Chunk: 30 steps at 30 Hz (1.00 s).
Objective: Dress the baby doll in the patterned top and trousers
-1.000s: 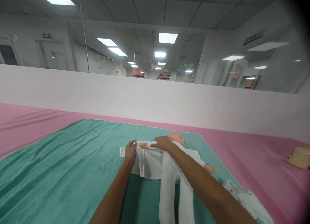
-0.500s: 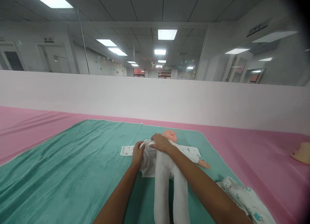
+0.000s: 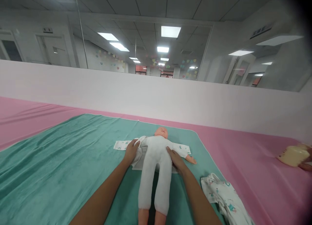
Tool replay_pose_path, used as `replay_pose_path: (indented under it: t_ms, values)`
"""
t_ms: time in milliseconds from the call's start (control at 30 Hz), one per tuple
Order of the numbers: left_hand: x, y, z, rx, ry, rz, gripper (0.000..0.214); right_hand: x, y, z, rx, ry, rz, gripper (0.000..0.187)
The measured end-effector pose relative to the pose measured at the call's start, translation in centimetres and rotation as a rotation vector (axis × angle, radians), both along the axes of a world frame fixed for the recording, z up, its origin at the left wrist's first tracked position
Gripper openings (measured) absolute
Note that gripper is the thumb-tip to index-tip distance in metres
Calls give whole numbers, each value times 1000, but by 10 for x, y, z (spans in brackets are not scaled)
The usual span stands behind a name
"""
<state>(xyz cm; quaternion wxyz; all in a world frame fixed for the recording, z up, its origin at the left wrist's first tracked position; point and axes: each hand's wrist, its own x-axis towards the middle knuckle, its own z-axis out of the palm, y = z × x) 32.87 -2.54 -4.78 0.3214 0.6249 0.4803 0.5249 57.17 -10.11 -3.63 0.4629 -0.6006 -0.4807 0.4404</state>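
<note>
A baby doll [image 3: 158,153] with a white cloth body lies on its back, its head toward the wall. A white patterned baby shirt [image 3: 137,165] is spread open beneath it, sleeves out to both sides. The doll's hand [image 3: 191,159] sticks out past the right sleeve. My left hand [image 3: 131,151] pinches the shirt cloth at the doll's shoulder on the left. My right hand [image 3: 177,160] grips the side of the doll's torso, thumb on the front; its other fingers are partly hidden.
A green blanket [image 3: 73,166] lies under the doll on a pink surface [image 3: 234,147]. To the right is a crumpled patterned garment [image 3: 225,197]. Another person's hand [image 3: 307,166] touches a pale yellow object [image 3: 293,156] at the right edge. Behind stands a white wall [image 3: 146,95] with glass above.
My right hand has moved from the doll's upper chest down to the torso's right side. The doll now lies flatter and its face shows more. My left hand stays at the shirt.
</note>
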Motion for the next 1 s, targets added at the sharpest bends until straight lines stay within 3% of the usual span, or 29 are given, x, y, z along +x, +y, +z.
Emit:
replay_pose_path:
  t_ms: [133,233,467,600,733,867,1000]
  values:
    - [14,-9,9,-47,-100,-7,36,-14,-5,-6,31,353,58,65]
    - [28,-8,17,-56,-86,-13,37,-14,-9,-8,60,408,74,66]
    - [51,12,48,-47,309,-39,31,-19,-5,-2,142,461,93,65]
    - [57,22,66,-33,456,-31,24,-32,-2,1,121,564,158,58]
    - [58,19,78,-64,611,-48,22,-41,2,-1,90,604,135,50]
    - [57,-1,95,-139,702,-162,20,-40,4,-10,92,623,183,47]
    - [53,-34,126,-290,739,-461,27,-37,4,-16,117,637,195,49]
